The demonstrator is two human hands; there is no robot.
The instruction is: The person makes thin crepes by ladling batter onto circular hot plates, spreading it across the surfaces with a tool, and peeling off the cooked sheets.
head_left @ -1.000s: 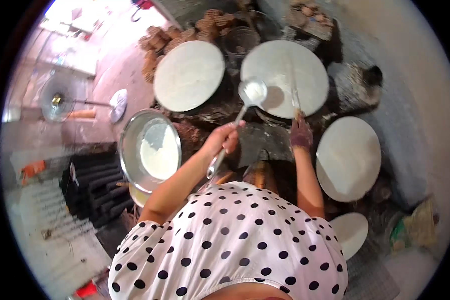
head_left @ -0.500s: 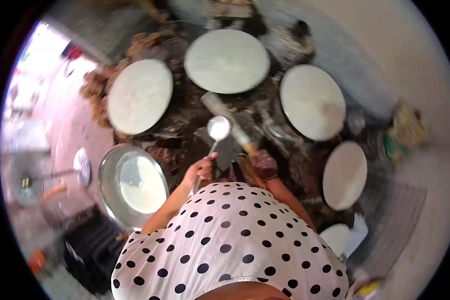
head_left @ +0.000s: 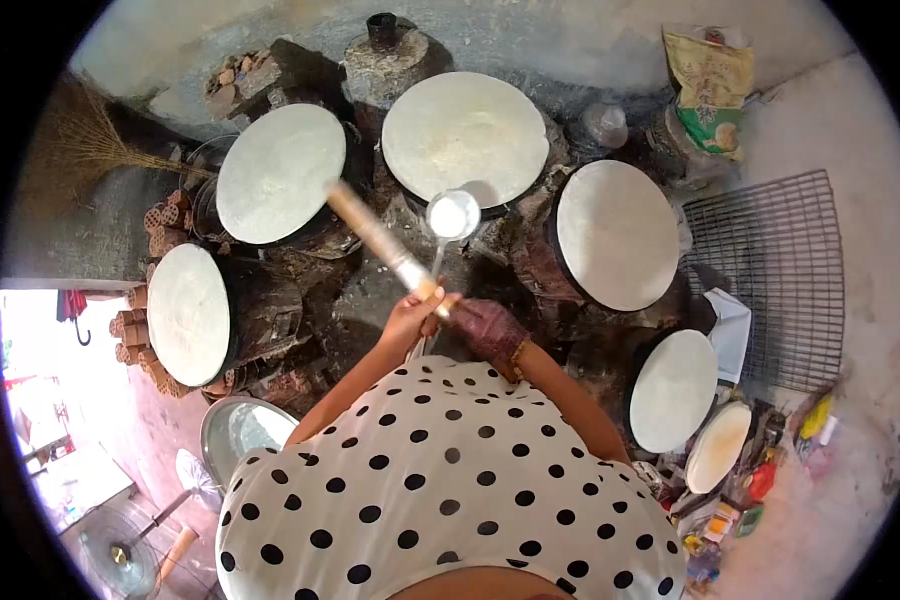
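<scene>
My left hand [head_left: 410, 322] is closed around the handle of a metal ladle [head_left: 453, 214] with white batter in its bowl. The ladle is over the near edge of the far middle round griddle [head_left: 465, 135], which has a pale white surface. In a dark purple glove, my right hand [head_left: 488, 330] grips a wooden paddle-like stick [head_left: 378, 236], blurred by motion. The stick slants up and left, and its far end reaches the edge of the far left griddle [head_left: 282, 175]. Both hands are close together, almost touching, in front of my dotted top.
More white-topped griddles stand around: one at left [head_left: 188, 315], one at right [head_left: 618, 235], one lower right [head_left: 673, 390]. A metal basin [head_left: 232, 430] is low at left. A wire rack [head_left: 770, 280] leans on the right wall, below a sack [head_left: 710, 90]. Hollow bricks [head_left: 135, 335] pile at left.
My view has turned right, so the griddles and basin have shifted counterclockwise across it. My hands have come closer together. The stick has swung further left, and the ladle is now by a griddle's edge.
</scene>
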